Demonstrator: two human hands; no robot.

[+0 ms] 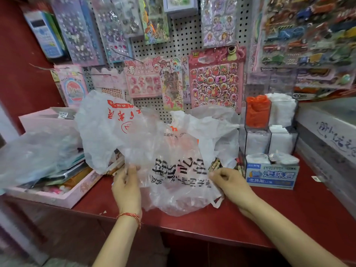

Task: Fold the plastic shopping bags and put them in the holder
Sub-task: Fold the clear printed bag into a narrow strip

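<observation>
A crumpled translucent white bag with black lettering (177,182) lies on the red counter (269,218). My left hand (126,186) pinches its left edge and my right hand (229,183) pinches its right edge. Behind it stand a white bag with red print (107,130) and another plain white bag (213,126), both loose and puffed up. At the right stands a clear acrylic holder (271,124) with square compartments; one holds folded orange bags (257,112), the others hold folded white bags.
A pink tray (63,195) full of stationery sits at the left under a loose clear bag (34,155). A blue-and-white box (272,175) stands before the holder. Sticker sheets hang on the pegboard (185,39) behind. A grey ledge (327,135) borders the right.
</observation>
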